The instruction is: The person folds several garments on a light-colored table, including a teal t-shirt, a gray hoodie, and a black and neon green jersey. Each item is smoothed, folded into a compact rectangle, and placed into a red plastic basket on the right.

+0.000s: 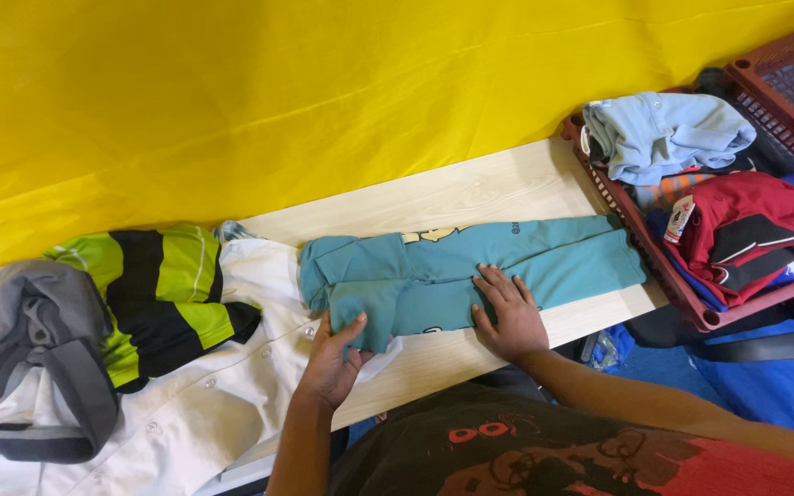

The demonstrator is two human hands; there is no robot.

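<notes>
A teal knit garment (pixel 470 271), soft and matte with a pale yellow print along its upper edge, lies folded into a long narrow strip on the light wood-grain surface (pixel 470 197). Its long axis runs left to right across the view, climbing slightly toward the right, where its end stops just beside the crate. Its left end is doubled over into a thicker, rounded bundle.

The left hand (pixel 331 360) pinches the lower left corner of that bundle, thumb on top and fingers underneath, closed on the fabric. The right hand (pixel 504 312) lies flat and spread on the middle of the strip, palm down, gripping nothing.

To the left, a white buttoned shirt (pixel 204 404) spreads smoothly over the surface, touching the teal bundle. On it rest a glossy lime-green and black striped jersey (pixel 163 298) and a crumpled grey garment (pixel 29 354).

At the right, a dark red plastic crate (pixel 668 285) with a slatted rim holds a rumpled light blue garment (pixel 663 133) and a folded red, black and white one (pixel 742 230). A bright yellow sheet (pixel 323 92), creased in shallow folds, fills the background.
</notes>
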